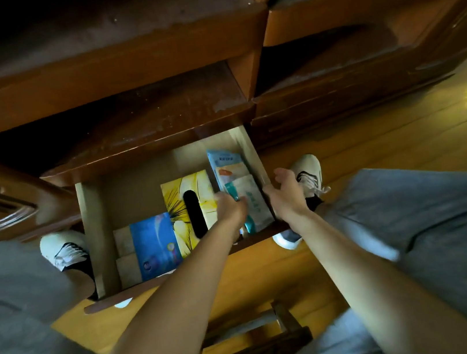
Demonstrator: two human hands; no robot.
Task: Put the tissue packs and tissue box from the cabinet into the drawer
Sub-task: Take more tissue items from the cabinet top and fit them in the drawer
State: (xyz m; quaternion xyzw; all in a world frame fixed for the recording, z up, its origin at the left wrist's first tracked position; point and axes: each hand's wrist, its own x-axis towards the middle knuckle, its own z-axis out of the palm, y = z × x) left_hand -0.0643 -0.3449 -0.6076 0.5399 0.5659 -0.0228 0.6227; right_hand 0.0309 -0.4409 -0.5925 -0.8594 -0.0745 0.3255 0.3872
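Inside the open drawer [94, 228], left hand [230, 207] fingers curl on the white tissue pack [255, 200]; right hand [284, 192] fingers spread beside it.

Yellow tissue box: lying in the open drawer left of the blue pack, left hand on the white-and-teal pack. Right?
Not quite. In the head view the yellow tissue box lies right of the blue pack, not left. The left hand does hold the white-and-teal pack in the drawer.

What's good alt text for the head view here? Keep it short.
Seen from above, a person's left hand grips a white-and-teal tissue pack in an open wooden drawer, with the right hand open beside it. The drawer also holds a yellow tissue box, a blue pack and another pack behind.
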